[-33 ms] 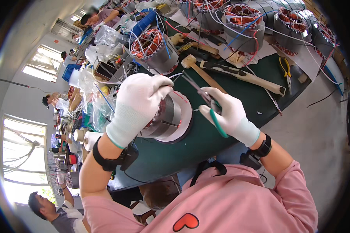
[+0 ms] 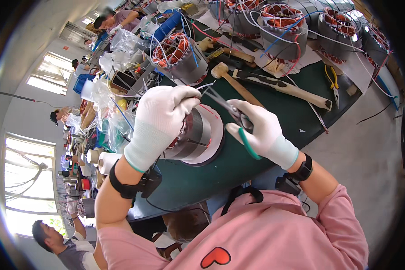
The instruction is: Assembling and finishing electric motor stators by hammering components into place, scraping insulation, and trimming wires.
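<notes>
My left hand [image 2: 164, 108], in a white glove, pinches a thin white-sleeved wire [image 2: 207, 86] whose end sticks out to the right past the fingertips. Below that hand a grey motor stator [image 2: 194, 139] lies on its side against a pale round base; the glove hides much of its copper winding. My gloved right hand [image 2: 258, 123] grips scissors [image 2: 244, 120] with green handles. Their blades point up and left, with the tips close to the wire just beyond my left fingers; whether they touch it I cannot tell.
On the green table [image 2: 189, 177], beyond my hands, lie a mallet [image 2: 236, 83], a long wooden-handled tool [image 2: 283, 90] and yellow-handled pliers [image 2: 332, 83]. Several wound stators [image 2: 283, 36] line the far side. Plastic bags [image 2: 117, 108] clutter the left. Other people work farther off.
My right hand has shifted slightly left, and the scissors' tips have come down and left toward the wire by my left fingers. My left hand stays nearly still.
</notes>
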`<state>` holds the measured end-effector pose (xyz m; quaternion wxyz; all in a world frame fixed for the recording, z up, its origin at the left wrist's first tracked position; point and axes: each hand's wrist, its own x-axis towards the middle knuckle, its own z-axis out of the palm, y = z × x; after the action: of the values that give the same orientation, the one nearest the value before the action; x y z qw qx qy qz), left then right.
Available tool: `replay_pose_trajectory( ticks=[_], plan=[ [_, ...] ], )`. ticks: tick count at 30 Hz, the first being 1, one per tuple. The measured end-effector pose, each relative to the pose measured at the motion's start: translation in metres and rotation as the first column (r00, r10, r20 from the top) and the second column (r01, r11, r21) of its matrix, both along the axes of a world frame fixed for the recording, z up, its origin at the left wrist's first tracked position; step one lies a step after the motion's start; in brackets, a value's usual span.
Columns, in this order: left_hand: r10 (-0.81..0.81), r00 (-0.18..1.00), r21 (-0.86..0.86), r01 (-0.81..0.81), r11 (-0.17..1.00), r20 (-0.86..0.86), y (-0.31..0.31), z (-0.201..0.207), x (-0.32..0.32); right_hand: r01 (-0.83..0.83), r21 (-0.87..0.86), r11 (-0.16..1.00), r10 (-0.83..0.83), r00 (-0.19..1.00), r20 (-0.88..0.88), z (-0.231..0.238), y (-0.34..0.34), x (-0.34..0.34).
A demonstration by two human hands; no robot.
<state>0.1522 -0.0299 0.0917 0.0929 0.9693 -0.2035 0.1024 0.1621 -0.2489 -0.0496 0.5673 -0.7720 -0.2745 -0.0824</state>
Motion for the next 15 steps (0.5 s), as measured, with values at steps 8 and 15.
replay_pose_trajectory(
  ticks=[8, 15],
  plan=[
    [0.138, 0.941, -0.502, -0.284, 0.817, -0.308, -0.003, -0.003, -0.010, 0.081, 0.008, 0.997, -0.080, 0.953, 0.292, 0.015, 0.033, 0.024],
    [0.113, 0.953, -0.505, -0.247, 0.827, -0.282, 0.001, -0.008, -0.011, 0.106, -0.062, 0.992, -0.075, 0.924, 0.374, 0.019, 0.025, 0.026]
  ],
)
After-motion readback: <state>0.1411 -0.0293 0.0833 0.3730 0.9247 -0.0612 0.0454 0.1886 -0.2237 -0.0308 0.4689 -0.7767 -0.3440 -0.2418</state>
